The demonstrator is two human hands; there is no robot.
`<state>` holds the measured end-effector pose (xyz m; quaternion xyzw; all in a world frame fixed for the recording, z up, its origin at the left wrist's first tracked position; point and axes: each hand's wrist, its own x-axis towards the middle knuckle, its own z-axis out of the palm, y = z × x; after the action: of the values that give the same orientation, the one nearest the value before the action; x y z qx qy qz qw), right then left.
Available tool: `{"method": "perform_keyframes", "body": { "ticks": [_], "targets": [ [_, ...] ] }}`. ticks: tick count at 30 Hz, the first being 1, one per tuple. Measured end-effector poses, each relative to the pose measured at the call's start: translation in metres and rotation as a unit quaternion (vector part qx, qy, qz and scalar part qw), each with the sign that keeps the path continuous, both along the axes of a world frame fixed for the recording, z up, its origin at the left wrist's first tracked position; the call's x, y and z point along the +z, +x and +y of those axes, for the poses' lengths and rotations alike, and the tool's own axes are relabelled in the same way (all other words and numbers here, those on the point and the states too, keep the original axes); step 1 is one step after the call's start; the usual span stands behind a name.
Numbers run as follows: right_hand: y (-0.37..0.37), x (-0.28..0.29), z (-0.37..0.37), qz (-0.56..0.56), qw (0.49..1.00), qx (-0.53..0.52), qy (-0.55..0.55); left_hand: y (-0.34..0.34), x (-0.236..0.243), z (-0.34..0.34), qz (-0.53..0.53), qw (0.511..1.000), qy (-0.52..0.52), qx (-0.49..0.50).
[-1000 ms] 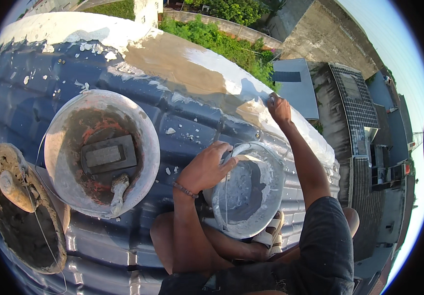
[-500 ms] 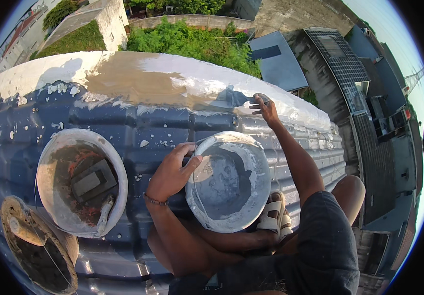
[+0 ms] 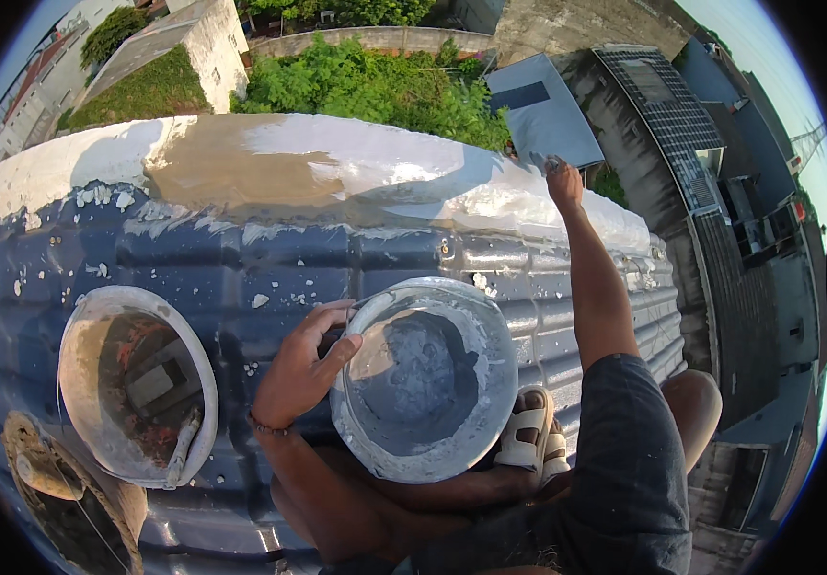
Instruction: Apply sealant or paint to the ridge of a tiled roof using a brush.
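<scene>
My left hand point(image 3: 298, 369) grips the near-left rim of a round bucket point(image 3: 505, 355) that holds a pale grey wet mix point(image 3: 413, 374). The bucket rests on the blue tiled roof point(image 3: 241, 268), against my sandalled foot point(image 3: 528, 431). My right arm stretches up and right to the white-coated ridge point(image 3: 385, 163). There my right hand point(image 3: 564, 187) is closed on a small grey tool, which touches the ridge near its far edge. I cannot tell what kind of tool it is.
A second, dirty bucket point(image 3: 78, 335) with a tool handle and debris inside stands at the left. Below it lies a rusty round pan point(image 3: 40, 470). Past the ridge the roof drops to green bushes point(image 3: 366, 81) and lower rooftops point(image 3: 682, 125).
My view has tilted up, so the ridge and both buckets sit lower in the picture. My right arm has reached farther along the ridge. My left hand has stayed on the bucket rim.
</scene>
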<state>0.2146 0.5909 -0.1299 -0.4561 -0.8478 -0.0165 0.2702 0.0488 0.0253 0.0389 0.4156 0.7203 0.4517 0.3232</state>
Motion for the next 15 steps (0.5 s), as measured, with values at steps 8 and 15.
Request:
{"method": "perform_keyframes", "body": {
  "ticks": [8, 15],
  "targets": [
    [-0.045, 0.042, 0.018, 0.089, 0.942, 0.206, -0.249, -0.004, 0.008, 0.012, -0.142, 0.989, -0.045, -0.005],
    [0.007, -0.011, 0.059, 0.459, 0.734, 0.065, -0.496, -0.002, 0.009, 0.018, -0.137, 0.989, -0.054, 0.009]
  ]
}}
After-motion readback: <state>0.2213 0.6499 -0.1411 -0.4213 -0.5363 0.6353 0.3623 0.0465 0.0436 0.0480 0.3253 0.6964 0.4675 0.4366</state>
